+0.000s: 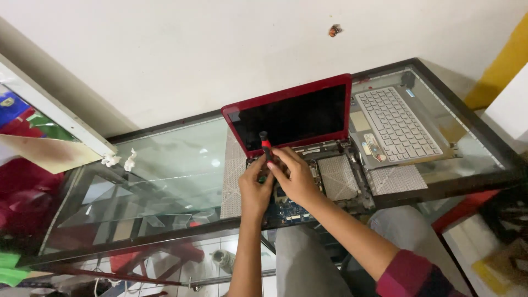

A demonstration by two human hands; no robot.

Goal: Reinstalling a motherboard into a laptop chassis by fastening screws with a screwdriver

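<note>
Hands cover much of the opened laptop point(308, 165), so the spot worked on cannot be seen, and the screwdriver point(265, 144) tip is hidden behind the fingers. The screwdriver, red and black, is held upright over the laptop's exposed base, just in front of the dark screen point(291, 116); the right hand point(297, 176) is closed around its lower shaft, while the left hand point(256, 190) is curled beside it, though whether it grips the tool or only steadies it cannot be told. A blue circuit board point(291, 212) is partly seen below the wrists. A detached keyboard point(396, 124) is laid to the right on the glass table point(165, 165), well apart from the hands. White scraps point(121, 160) are seen at the far left.
</note>
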